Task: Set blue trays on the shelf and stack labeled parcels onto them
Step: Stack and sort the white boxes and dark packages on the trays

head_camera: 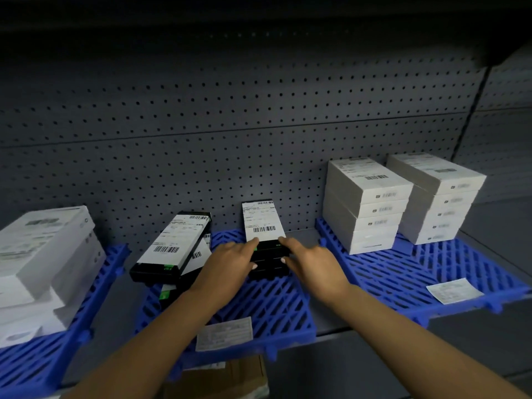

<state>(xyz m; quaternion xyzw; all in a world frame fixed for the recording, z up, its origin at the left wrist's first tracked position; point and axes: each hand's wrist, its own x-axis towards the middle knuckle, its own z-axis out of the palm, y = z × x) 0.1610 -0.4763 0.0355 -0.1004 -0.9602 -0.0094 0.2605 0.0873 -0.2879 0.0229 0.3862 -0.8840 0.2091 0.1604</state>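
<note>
Three blue slatted trays lie on the grey shelf: left (34, 367), middle (270, 309), right (403, 272). On the middle tray stands a short stack of black parcels with a white barcode label on top (263, 223). My left hand (230, 262) and my right hand (311, 260) touch the near end of that stack from either side, fingers extended. A second, crooked pile of black labeled parcels (172, 249) sits at the tray's left. White parcel stacks fill the right tray (365, 205) (437, 197) and the left tray (43, 260).
A grey pegboard (230, 139) backs the shelf. Loose paper labels lie on the middle tray's front (224, 334) and on the right tray (453, 290). A brown cardboard box (230, 378) sits below the shelf edge. An upper shelf overhangs in shadow.
</note>
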